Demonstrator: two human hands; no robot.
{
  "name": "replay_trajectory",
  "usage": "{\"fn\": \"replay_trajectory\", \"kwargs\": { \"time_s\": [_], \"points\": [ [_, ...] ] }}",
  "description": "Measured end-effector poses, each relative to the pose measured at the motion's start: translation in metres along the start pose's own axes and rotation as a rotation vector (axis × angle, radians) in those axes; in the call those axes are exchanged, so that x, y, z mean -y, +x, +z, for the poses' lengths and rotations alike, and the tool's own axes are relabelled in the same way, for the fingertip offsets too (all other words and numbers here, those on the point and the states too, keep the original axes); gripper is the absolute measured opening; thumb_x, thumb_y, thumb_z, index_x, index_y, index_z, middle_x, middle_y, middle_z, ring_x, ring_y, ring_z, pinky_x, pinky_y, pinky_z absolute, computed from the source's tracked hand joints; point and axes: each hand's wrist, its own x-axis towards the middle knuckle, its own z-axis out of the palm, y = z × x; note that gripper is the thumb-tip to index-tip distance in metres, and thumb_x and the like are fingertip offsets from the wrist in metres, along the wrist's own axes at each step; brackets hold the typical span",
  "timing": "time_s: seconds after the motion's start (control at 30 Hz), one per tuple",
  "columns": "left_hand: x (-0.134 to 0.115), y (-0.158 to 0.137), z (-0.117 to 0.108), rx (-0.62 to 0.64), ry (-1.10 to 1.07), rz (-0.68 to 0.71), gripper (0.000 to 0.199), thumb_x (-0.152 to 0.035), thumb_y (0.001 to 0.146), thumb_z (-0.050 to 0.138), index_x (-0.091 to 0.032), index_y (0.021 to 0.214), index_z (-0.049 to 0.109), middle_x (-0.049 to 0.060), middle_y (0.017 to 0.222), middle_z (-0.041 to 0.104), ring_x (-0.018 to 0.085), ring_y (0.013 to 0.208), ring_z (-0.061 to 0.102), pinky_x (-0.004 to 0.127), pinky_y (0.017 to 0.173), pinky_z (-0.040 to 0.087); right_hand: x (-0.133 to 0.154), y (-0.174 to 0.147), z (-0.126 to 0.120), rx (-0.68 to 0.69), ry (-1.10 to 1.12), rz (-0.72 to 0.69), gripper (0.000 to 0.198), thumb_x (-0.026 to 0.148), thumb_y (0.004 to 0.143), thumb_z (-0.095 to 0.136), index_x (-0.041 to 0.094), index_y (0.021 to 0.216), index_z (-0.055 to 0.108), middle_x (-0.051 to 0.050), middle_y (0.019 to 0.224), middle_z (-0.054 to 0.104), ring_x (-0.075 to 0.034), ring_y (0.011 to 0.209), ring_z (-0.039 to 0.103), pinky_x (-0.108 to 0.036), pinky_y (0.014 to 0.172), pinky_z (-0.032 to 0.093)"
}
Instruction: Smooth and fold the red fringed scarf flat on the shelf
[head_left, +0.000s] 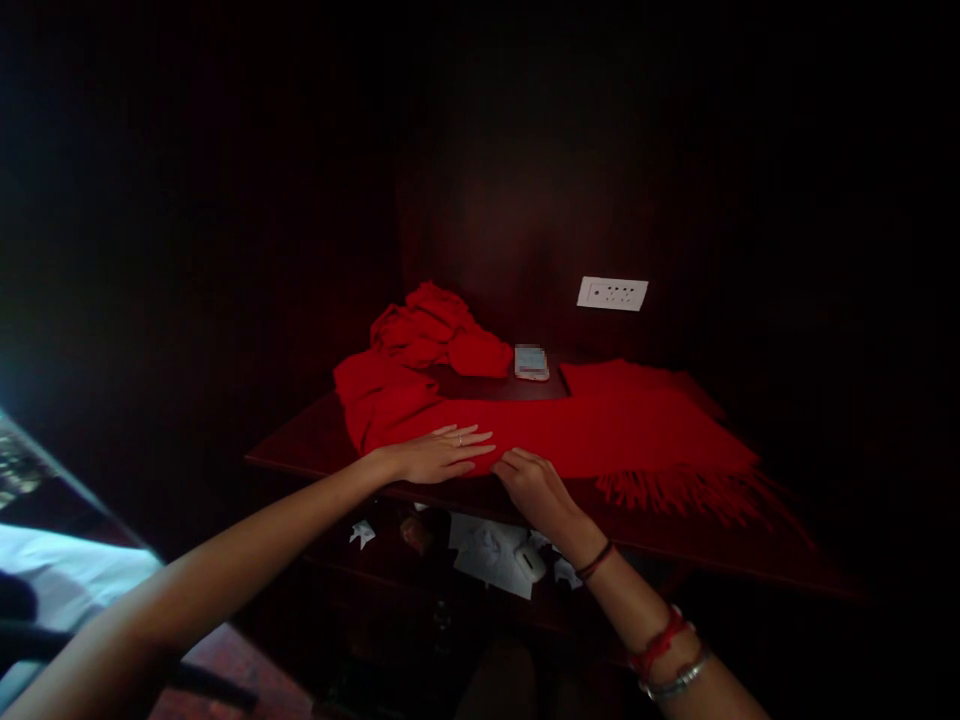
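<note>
A red fringed scarf (600, 430) lies across the dark wooden desk, a flat band along the front with its fringe hanging toward the right front edge. At the back left the rest of it is bunched in a crumpled heap. My left hand (442, 455) rests flat on the band near the front edge, fingers stretched toward the right. Just right of those fingertips, my right hand (529, 480) has its fingers closed on the scarf's near edge. The right fingertips are partly hidden by the hand.
A phone (532, 362) with a lit screen lies behind the scarf. On the back wall is a white socket panel (613, 293). Below the desk edge are white papers (487, 555), a small white device (530, 562) and crumpled scraps. A pale surface (82, 570) shows at lower left.
</note>
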Motion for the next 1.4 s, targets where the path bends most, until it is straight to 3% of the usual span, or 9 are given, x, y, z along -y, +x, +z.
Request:
{"fn": "replay_trajectory", "kwargs": {
  "time_s": [0.37, 0.57, 0.67, 0.77, 0.97, 1.07, 1.13, 1.2, 1.4],
  "points": [
    [0.001, 0.000, -0.010, 0.097, -0.015, 0.029, 0.044, -0.035, 0.086, 0.023, -0.033, 0.129, 0.013, -0.003, 0.138, 0.004, 0.022, 0.125, 0.001, 0.043, 0.099, 0.011, -0.004, -0.013, -0.012, 0.053, 0.007, 0.004, 0.016, 0.011, 0.078, 0.044, 0.016, 0.084, 0.057, -0.003, 0.077, 0.056, -0.014, 0.074, 0.048, -0.023, 0.067, 0.038],
    [-0.005, 0.011, -0.011, 0.020, 0.037, 0.168, 0.051, -0.022, 0.082, 0.035, -0.037, 0.127, 0.018, -0.006, 0.137, 0.014, 0.022, 0.125, 0.005, 0.049, 0.098, 0.001, 0.000, -0.014, -0.015, 0.068, -0.016, 0.005, 0.016, 0.011, 0.079, 0.043, 0.016, 0.083, 0.058, -0.004, 0.080, 0.056, -0.014, 0.073, 0.048, -0.024, 0.064, 0.038],
    [-0.004, 0.020, -0.011, 0.053, -0.002, 0.212, 0.048, -0.024, 0.084, 0.030, -0.035, 0.129, 0.014, -0.006, 0.137, 0.014, 0.019, 0.125, 0.007, 0.046, 0.099, 0.004, 0.000, -0.014, -0.014, 0.069, -0.010, -0.007, 0.017, 0.012, 0.079, 0.042, 0.016, 0.084, 0.058, -0.004, 0.081, 0.056, -0.014, 0.075, 0.048, -0.024, 0.066, 0.038],
    [0.014, 0.030, -0.012, 0.093, -0.012, 0.140, 0.043, -0.031, 0.087, 0.022, -0.033, 0.129, 0.014, -0.004, 0.138, 0.010, 0.018, 0.125, 0.005, 0.043, 0.100, 0.007, -0.001, -0.014, -0.014, 0.089, -0.005, 0.004, 0.017, 0.012, 0.079, 0.043, 0.017, 0.083, 0.058, -0.004, 0.079, 0.056, -0.014, 0.074, 0.048, -0.024, 0.063, 0.038],
    [0.058, 0.048, -0.009, 0.035, 0.014, -0.176, 0.045, -0.036, 0.087, 0.015, -0.024, 0.130, 0.015, 0.004, 0.138, 0.011, 0.021, 0.125, 0.008, 0.043, 0.098, 0.013, -0.001, -0.015, -0.015, 0.105, 0.029, 0.045, 0.020, 0.010, 0.079, 0.041, 0.018, 0.089, 0.057, -0.003, 0.080, 0.055, -0.013, 0.076, 0.047, -0.023, 0.065, 0.037],
    [0.046, 0.040, -0.010, -0.106, 0.056, -0.104, 0.044, -0.038, 0.086, 0.023, -0.022, 0.127, 0.027, 0.005, 0.136, 0.020, 0.020, 0.124, 0.013, 0.038, 0.098, 0.016, -0.001, -0.016, -0.014, 0.083, 0.051, 0.076, 0.019, 0.009, 0.079, 0.041, 0.018, 0.086, 0.057, -0.002, 0.079, 0.054, -0.012, 0.075, 0.047, -0.022, 0.066, 0.037],
    [0.027, 0.024, -0.013, -0.196, 0.068, 0.031, 0.042, -0.040, 0.084, 0.031, -0.022, 0.122, 0.035, 0.005, 0.130, 0.032, 0.018, 0.120, 0.025, 0.031, 0.097, 0.021, -0.002, -0.015, -0.012, 0.053, 0.073, 0.101, 0.018, 0.010, 0.080, 0.041, 0.018, 0.085, 0.056, -0.002, 0.078, 0.054, -0.012, 0.074, 0.047, -0.022, 0.067, 0.036],
    [0.007, 0.006, -0.015, -0.208, 0.087, 0.119, 0.043, -0.043, 0.080, 0.040, -0.020, 0.116, 0.041, 0.005, 0.118, 0.044, 0.017, 0.107, 0.041, 0.026, 0.091, 0.030, -0.003, -0.013, -0.010, 0.030, 0.076, 0.124, 0.017, 0.011, 0.080, 0.041, 0.018, 0.086, 0.056, -0.002, 0.077, 0.054, -0.012, 0.074, 0.047, -0.022, 0.068, 0.036],
    [-0.017, -0.021, -0.010, -0.186, 0.352, 0.047, 0.021, -0.019, 0.082, 0.037, -0.018, 0.098, 0.050, 0.004, 0.089, 0.054, 0.015, 0.082, 0.051, 0.023, 0.069, 0.040, -0.005, -0.004, -0.004, 0.015, -0.052, 0.131, 0.013, 0.017, 0.079, 0.045, 0.018, 0.079, 0.058, -0.004, 0.078, 0.053, -0.016, 0.075, 0.045, -0.027, 0.067, 0.034]
  ]
}}
